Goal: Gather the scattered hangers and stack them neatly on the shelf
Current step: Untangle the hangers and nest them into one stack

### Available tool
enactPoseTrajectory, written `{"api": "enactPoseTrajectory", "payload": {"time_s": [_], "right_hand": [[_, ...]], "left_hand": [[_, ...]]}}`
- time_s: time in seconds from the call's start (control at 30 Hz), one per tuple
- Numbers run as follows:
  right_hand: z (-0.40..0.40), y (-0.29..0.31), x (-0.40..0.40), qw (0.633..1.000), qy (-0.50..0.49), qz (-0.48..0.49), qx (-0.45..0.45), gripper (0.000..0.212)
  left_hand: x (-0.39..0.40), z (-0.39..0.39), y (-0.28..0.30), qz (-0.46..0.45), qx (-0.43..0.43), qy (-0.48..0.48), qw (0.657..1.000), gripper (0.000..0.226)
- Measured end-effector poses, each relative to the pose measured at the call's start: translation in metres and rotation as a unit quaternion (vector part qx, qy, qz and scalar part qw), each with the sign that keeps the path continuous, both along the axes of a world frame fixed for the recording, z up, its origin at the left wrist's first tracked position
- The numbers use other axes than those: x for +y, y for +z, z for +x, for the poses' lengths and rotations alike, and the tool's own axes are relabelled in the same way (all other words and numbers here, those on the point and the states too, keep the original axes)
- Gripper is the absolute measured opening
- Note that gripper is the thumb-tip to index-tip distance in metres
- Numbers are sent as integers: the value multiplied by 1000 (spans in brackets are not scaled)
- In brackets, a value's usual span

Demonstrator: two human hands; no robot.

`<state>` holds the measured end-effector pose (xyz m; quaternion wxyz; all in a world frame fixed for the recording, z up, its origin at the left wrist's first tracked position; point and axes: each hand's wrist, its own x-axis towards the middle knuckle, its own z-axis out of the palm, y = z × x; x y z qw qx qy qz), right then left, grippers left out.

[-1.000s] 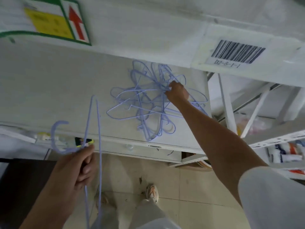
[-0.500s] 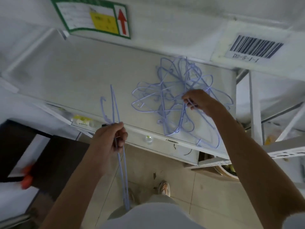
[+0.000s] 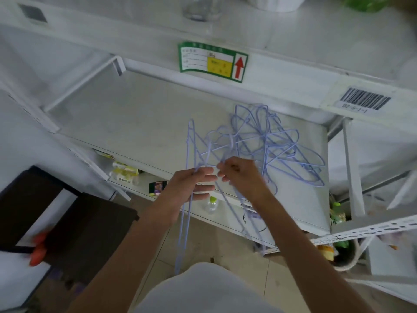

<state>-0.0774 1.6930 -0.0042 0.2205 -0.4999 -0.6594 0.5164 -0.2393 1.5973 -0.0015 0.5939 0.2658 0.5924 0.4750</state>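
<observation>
Head | white shelf (image 3: 140, 123) | tiled floor (image 3: 228, 242) | both hands (image 3: 191, 184) gripping hangers (image 3: 270, 141)

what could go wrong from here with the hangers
The right hand is pulling one hanger out of the tangled pile; hooks may snag and drag others off the shelf edge. The hangers in the left hand hang low past the shelf front and could catch on it. Passing hand to hand, the loose hanger could slip.

shelf (image 3: 135, 123) bare at left, hanger tangle (image 3: 270, 141) crowding right
</observation>
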Motion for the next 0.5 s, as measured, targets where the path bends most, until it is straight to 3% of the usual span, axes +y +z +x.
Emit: {"api": "enactPoseTrajectory", "payload": {"time_s": [0.1, 0.2, 0.3, 0.4, 0.47, 0.5], "right_hand": [[-26, -3, -32, 988, 10, 137, -64, 11], [-41, -7, -54, 939, 42, 296, -172, 14], [-42, -8, -63, 919, 27, 335, -204, 17], [-40, -10, -82, 973, -66, 196, -105, 12], [-44, -13, -97, 998, -58, -30, -18, 23], [-46, -14, -105, 987, -46, -148, 38, 27]], "left_hand": [[7, 2, -2, -35, -8, 21, 999, 35], [8, -4, -7, -39, -97, 16, 994, 27], [1, -13, -18, 9, -183, -2, 983, 26], [2, -21, -29, 72, -141, -3, 987, 35], [6, -24, -32, 113, -150, 4, 982, 36], [8, -25, -31, 126, -162, -3, 979, 37]]}}
